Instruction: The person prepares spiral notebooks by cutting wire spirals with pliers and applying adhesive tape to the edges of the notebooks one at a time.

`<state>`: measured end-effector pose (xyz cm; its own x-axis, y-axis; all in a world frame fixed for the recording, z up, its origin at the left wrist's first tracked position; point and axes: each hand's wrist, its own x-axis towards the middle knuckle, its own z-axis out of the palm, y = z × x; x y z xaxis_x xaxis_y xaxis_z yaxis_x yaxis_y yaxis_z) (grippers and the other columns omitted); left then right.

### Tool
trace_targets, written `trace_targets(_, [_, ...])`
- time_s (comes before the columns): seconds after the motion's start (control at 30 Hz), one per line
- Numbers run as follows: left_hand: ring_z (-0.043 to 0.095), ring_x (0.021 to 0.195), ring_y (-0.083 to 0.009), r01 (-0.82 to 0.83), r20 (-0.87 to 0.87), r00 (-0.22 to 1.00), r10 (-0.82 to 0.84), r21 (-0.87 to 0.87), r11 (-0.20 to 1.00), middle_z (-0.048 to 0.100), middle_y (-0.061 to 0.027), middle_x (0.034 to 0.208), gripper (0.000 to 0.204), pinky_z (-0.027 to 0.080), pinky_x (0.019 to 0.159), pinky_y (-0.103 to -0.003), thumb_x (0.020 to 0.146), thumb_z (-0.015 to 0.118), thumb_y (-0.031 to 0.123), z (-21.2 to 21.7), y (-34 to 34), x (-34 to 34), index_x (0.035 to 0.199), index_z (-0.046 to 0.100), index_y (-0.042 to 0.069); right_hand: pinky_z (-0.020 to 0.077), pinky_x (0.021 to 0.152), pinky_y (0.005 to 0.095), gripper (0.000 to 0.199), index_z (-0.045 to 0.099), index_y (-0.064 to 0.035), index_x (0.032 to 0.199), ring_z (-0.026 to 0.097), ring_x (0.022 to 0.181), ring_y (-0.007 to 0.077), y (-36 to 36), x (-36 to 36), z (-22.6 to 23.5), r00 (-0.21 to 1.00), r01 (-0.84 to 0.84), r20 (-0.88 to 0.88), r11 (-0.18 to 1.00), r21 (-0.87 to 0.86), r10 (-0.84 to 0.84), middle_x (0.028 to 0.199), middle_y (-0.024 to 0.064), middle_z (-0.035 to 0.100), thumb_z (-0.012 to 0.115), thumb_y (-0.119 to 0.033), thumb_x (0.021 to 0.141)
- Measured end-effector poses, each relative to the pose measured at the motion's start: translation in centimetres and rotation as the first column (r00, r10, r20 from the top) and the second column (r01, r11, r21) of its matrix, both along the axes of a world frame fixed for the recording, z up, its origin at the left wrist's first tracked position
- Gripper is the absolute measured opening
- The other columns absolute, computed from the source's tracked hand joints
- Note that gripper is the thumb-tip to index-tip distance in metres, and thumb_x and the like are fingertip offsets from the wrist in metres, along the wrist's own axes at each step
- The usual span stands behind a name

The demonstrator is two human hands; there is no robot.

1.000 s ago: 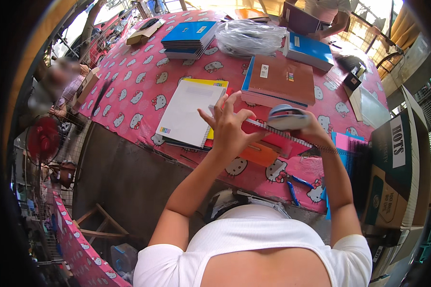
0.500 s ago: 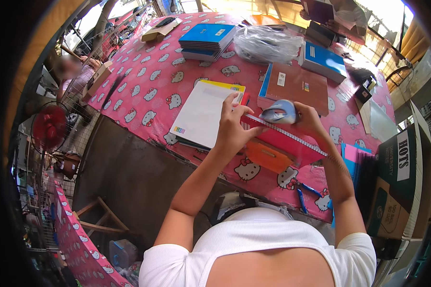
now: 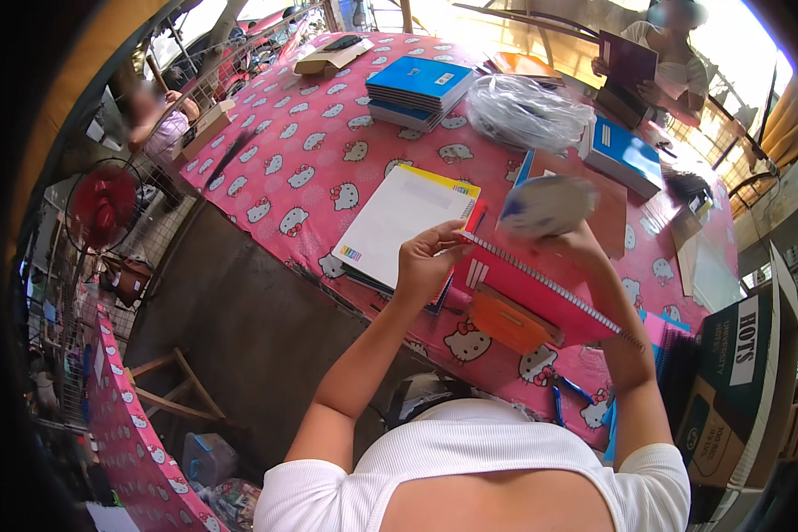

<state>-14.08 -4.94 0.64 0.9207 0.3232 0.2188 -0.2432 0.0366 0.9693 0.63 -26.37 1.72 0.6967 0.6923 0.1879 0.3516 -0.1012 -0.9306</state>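
My left hand (image 3: 430, 260) pinches the near corner of a red spiral notebook (image 3: 541, 293) lifted off the table. My right hand (image 3: 576, 244) holds a round white and blue tape roll (image 3: 548, 205) at the notebook's far edge. Under the notebook lies an orange pouch (image 3: 508, 322). Left of it rests a white pad with a yellow edge (image 3: 399, 226) on the pink cartoon-cat tablecloth (image 3: 301, 168).
A stack of blue notebooks (image 3: 418, 89), a clear plastic bag (image 3: 528, 113), a brown book (image 3: 607, 208) and another blue book (image 3: 625, 152) lie farther off. A person (image 3: 674, 62) holds a dark book at the far side. A cardboard box (image 3: 736, 381) stands right, a red fan (image 3: 105, 206) left.
My left hand closed from spread fingers onto the red notebook's corner and tilted it up. My right hand raised the tape roll higher.
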Motion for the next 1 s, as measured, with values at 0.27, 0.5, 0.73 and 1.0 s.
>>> trace_targets(0.27, [0.062, 0.093, -0.0112, 0.288, -0.084, 0.948, -0.308, -0.19, 0.938, 0.067, -0.0067, 0.096, 0.025, 0.051, 0.085, -0.025, 0.085, 0.066, 0.001, 1.6, 1.9, -0.6, 0.11, 0.064, -0.001, 0.0428, 0.096, 0.0437, 0.053, 0.054, -0.0053, 0.122, 0.048, 0.118, 0.0393, -7.7, -5.5, -6.3, 0.827, 0.488, 0.497, 0.773, -0.406, -0.261, 0.126, 0.02, 0.052, 0.071, -0.02, 0.074])
trace_targets(0.5, [0.06, 0.091, -0.0085, 0.406, 0.082, 0.913, -0.399, -0.257, 0.877, 0.067, -0.0063, 0.102, 0.021, 0.048, 0.085, -0.023, 0.085, 0.07, 0.014, -0.6, 2.8, 2.1, 0.102, 0.064, 0.003, 0.038, 0.1, 0.0417, 0.059, 0.051, -0.0026, 0.124, 0.041, 0.123, 0.04, -13.8, -24.0, -9.7, 0.789, 0.612, 0.493, 0.536, -0.581, -0.367, 0.13, 0.0203, 0.047, 0.072, -0.027, 0.075])
trace_targets(0.73, [0.061, 0.092, -0.0103, 0.467, 0.058, 0.883, -0.465, -0.192, 0.863, 0.068, -0.0092, 0.098, 0.014, 0.052, 0.08, -0.024, 0.081, 0.071, 0.002, 1.4, -0.4, 4.5, 0.094, 0.064, 0.002, 0.0461, 0.074, 0.0416, 0.04, 0.056, -0.0006, 0.114, 0.056, 0.09, 0.0344, -11.3, -28.4, -8.4, 0.682, 0.727, 0.345, 0.552, -0.407, -0.645, 0.101, 0.0182, 0.055, 0.07, -0.012, 0.078])
trace_targets(1.0, [0.066, 0.093, -0.0212, 0.298, 0.488, 0.741, -0.461, 0.376, 0.877, 0.066, -0.0149, 0.097, 0.024, 0.056, 0.08, -0.03, 0.071, 0.064, -0.017, 7.1, -11.0, -0.6, 0.091, 0.061, -0.004, 0.0486, 0.078, 0.0391, 0.036, 0.057, -0.0001, 0.109, 0.058, 0.092, 0.0323, -5.2, -24.8, 9.2, 0.508, 0.789, 0.535, 0.614, 0.025, -0.675, 0.102, 0.0163, 0.057, 0.071, -0.013, 0.078])
